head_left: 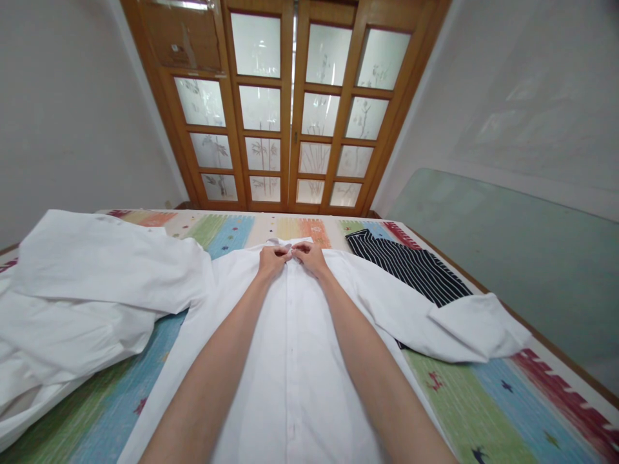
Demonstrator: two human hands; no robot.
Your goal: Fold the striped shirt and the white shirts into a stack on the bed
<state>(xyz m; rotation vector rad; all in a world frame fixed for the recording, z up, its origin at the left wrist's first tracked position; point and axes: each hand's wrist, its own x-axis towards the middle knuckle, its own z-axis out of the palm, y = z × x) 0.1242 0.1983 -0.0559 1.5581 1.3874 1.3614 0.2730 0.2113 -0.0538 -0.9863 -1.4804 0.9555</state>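
Observation:
A white button-up shirt lies spread front side up, its collar at the far end and one sleeve stretched out to the right. At the top of the button placket, my left hand pinches the cloth by the collar. Close beside it, my right hand has its fingertips closed on the same collar edge. Both hands nearly meet there. Any button between the fingers is too small to make out.
More white cloth is heaped on the left. A black-and-white striped garment lies partly under the right sleeve. Beneath everything is a colourful patterned cover. Wooden doors with glass panes stand beyond, and a pale green panel at right.

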